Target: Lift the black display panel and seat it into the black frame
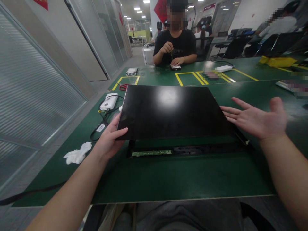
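A flat black display panel [173, 112] with a light reflection on it is raised at a tilt over the green table. My left hand [111, 136] grips its near left corner, thumb on top and the other fingers underneath. At the panel's right edge my right hand [261, 117] is spread, palm turned up, with its fingertips at or just under the edge; whether they touch I cannot tell. Below the panel a black frame [204, 149] lies on the table, with a green circuit strip [151, 153] along its near side. The panel hides most of that frame.
To the left are a white device [109, 101] with black cables, red-handled scissors [124, 87] and a crumpled white tissue [78, 154]. Across the green table [183, 179] a person in a black shirt [176, 45] works on a small object. Yellow tape marks the far side.
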Demonstrator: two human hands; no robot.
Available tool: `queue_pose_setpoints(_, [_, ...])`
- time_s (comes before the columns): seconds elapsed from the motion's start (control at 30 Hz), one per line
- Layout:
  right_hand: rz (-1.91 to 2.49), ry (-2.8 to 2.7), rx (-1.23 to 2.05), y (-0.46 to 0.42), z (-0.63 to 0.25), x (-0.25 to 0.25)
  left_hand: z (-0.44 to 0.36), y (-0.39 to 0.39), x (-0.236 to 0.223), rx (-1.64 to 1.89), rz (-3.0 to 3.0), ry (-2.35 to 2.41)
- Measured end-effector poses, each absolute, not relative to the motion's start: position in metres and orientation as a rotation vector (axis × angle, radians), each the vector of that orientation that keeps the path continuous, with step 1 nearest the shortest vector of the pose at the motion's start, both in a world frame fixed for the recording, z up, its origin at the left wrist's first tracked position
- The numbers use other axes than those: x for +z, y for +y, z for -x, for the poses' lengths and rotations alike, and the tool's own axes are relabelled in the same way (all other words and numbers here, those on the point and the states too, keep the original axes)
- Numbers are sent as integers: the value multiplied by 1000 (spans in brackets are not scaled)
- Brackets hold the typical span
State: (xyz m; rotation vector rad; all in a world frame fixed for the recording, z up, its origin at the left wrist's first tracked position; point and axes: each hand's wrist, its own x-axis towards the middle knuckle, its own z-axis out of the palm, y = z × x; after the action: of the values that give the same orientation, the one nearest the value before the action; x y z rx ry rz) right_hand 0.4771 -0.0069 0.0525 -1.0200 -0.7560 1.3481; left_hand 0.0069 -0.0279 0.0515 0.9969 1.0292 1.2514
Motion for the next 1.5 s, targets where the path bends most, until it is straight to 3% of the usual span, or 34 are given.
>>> queue_pose_setpoints(0.9, [1089,-648,1290,4,-482,42,-6,-27,34,1180,-1109,1042])
queue_pose_setpoints(1.5, [1191,-753,1013,15,-494,30,-8,-28,24,1093,-1367,1079])
